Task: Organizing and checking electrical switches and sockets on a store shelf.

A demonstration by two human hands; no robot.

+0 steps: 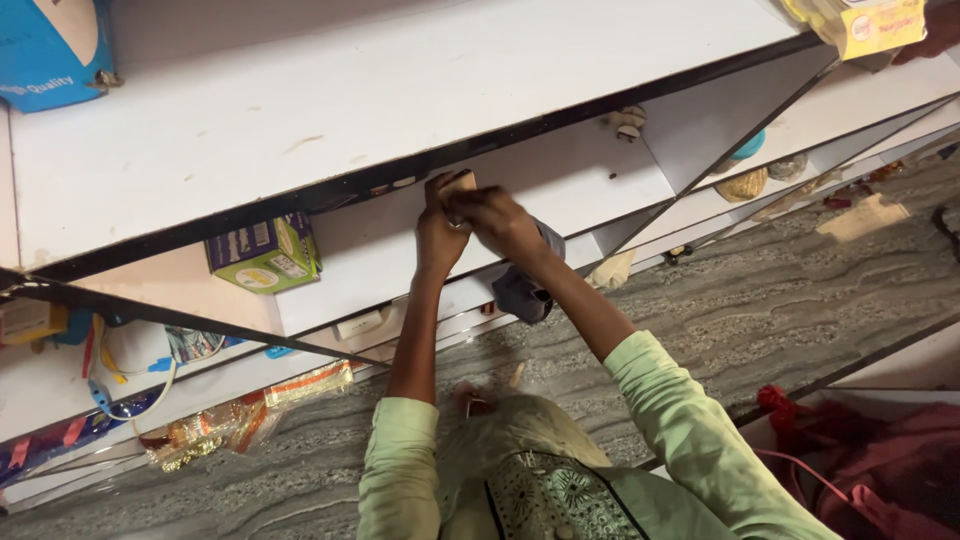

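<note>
Both hands meet at a small tan block [458,183] pressed against the black front edge of the white shelf [300,120]: the left hand [438,232] has its grip closed on the block from below, and the right hand [497,218] has fingers folded over it. A grey cloth [524,290] hangs beneath the right wrist. A green box [264,252] sits well to the left on the lower shelf, and shiny packets [240,415] lie on the floor.

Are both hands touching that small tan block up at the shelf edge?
Touching. The head view shows left hand and right hand gripping the tan block.
</note>
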